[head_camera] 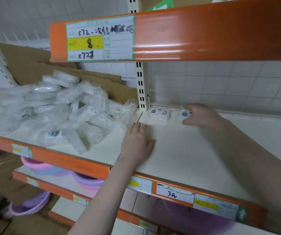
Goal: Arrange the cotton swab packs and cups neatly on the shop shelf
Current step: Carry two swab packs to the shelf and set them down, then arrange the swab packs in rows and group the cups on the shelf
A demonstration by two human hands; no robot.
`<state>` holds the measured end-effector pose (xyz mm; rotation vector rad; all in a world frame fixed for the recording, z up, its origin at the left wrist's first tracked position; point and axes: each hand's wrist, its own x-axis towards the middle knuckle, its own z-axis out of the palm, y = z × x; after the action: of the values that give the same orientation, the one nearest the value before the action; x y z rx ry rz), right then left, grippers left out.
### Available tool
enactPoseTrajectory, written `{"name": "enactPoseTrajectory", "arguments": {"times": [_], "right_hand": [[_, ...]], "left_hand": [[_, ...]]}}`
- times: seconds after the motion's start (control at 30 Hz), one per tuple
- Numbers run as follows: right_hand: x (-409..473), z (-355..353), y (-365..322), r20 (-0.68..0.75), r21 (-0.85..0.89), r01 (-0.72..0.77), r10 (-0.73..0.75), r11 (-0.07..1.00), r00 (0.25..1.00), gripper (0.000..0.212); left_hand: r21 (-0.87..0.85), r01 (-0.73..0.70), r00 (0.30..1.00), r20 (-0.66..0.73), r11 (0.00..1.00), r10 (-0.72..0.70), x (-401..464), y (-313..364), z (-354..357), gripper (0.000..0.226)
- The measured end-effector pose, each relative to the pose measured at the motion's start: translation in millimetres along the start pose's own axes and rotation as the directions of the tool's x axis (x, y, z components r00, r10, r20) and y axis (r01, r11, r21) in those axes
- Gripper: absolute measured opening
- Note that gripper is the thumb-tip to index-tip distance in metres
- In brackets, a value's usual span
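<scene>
now | right hand (pixel 200 115) grips one pack (pixel 185 114) | second pack (pixel 158 114) beside

Shelf edge strips (pixel 204 33) orange, price tag (pixel 100 38) white with yellow block, swab packs (pixel 55 106) clear/white, basins (pixel 48 168) pink and purple.

Retail shop: slotted metal shelving (pixel 195 150) with orange edge strips (pixel 212 34), handwritten price tags (pixel 100 38), bulk swab packs (pixel 55 109), stacked plastic basins (pixel 48 168) below.
</scene>
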<state>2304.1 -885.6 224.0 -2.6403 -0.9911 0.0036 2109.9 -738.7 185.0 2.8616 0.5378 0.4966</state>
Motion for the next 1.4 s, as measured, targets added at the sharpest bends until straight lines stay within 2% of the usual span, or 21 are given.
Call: {"name": "enactPoseTrajectory", "arguments": {"times": [0.5,0.83,0.97,1.17,1.23,1.33,1.4], "right_hand": [[26,6,-17,0.138,-0.006,0.025,-0.024,1.0,0.99,0.052],[27,9,-15,0.15,0.026,0.072,-0.075,0.997,0.986,0.056],[17,9,-17,0.01,-0.044,0.119,-0.119,0.992,0.993,0.044],[-35,18,-30,-0.229,-0.1,0.148,-0.167,0.984,0.959,0.046],[-53,23,-36,-0.27,-0.101,0.186,-0.207,0.977,0.94,0.047],[-75,32,-45,-0.328,-0.084,0.243,-0.258,0.966,0.909,0.046],[-89,38,-51,-0.355,-0.046,0.266,-0.265,0.963,0.897,0.047]], "left_hand": [[-0.019,0.019,0.999,-0.048,1.0,-0.02,-1,-2,9,0.058],[0.007,0.003,0.997,-0.076,1.0,-0.003,-3,-1,6,0.056],[0.067,-0.002,0.995,-0.099,0.998,0.008,-11,-3,-2,0.055],[0.141,0.086,0.972,-0.229,0.986,-0.052,-35,-13,-13,0.049],[0.149,0.148,0.962,-0.253,0.978,-0.107,-45,-16,-17,0.053],[0.152,0.206,0.938,-0.312,0.967,-0.151,-60,-20,-22,0.046],[0.16,0.256,0.918,-0.348,0.953,-0.188,-69,-22,-26,0.053]]}}
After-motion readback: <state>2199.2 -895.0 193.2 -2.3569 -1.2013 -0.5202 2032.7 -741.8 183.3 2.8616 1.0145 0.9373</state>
